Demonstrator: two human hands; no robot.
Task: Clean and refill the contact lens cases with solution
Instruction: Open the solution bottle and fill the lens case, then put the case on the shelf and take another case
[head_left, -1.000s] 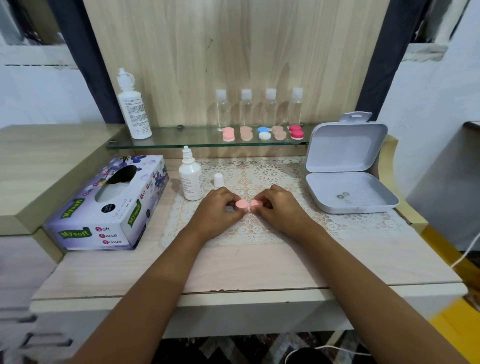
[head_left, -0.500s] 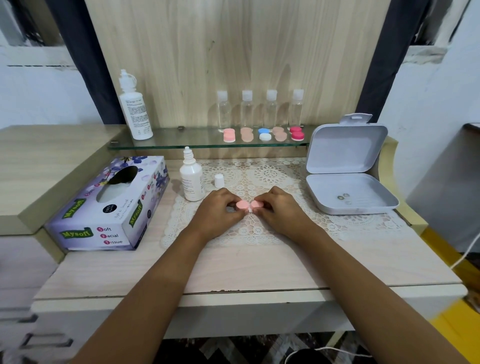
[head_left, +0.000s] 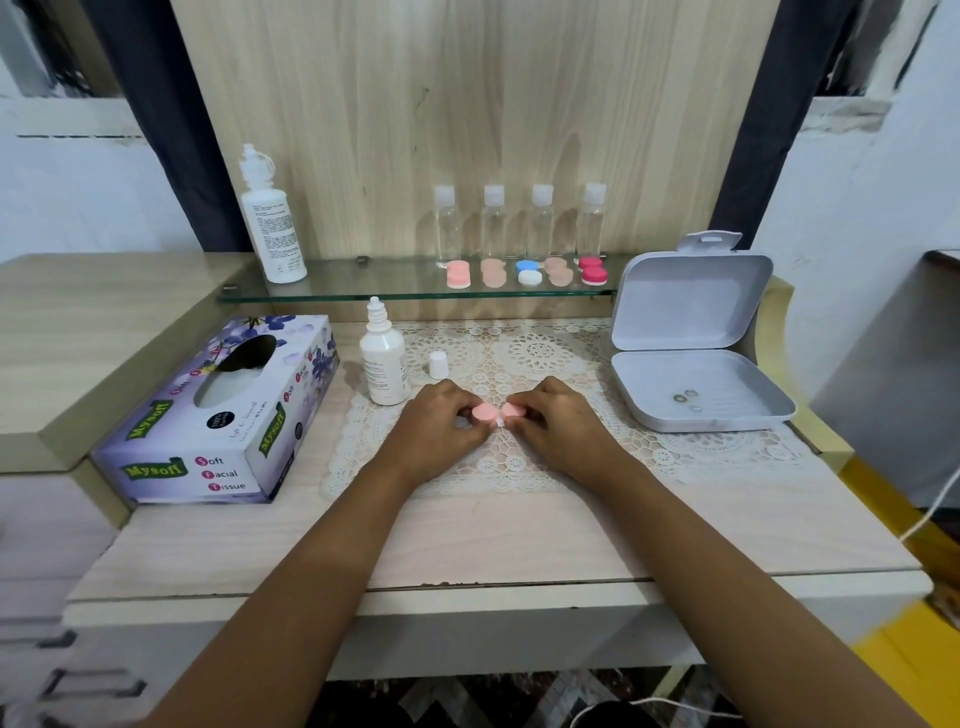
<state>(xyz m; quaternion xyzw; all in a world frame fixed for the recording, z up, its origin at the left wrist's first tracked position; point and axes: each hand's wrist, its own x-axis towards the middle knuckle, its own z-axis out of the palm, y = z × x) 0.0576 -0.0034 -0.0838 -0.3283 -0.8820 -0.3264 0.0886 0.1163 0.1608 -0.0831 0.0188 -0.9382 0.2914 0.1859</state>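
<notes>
Pink contact lens case (head_left: 497, 414), two round caps joined by a pale bridge, sits on the white lace mat (head_left: 540, 358) at the middle of the pale wooden worktop (head_left: 519, 535). Head view: almost nothing has shifted over the last second. The left hand (head_left: 436, 426) keeps its grip pinched on the left cap, the right hand (head_left: 558, 423) on the right cap. Probably both caps are being twisted, so this case is mid-step rather than finished. A small white solution bottle (head_left: 384, 364) stands uncapped just behind the left hand, its white cap (head_left: 438, 364) beside it.
</notes>
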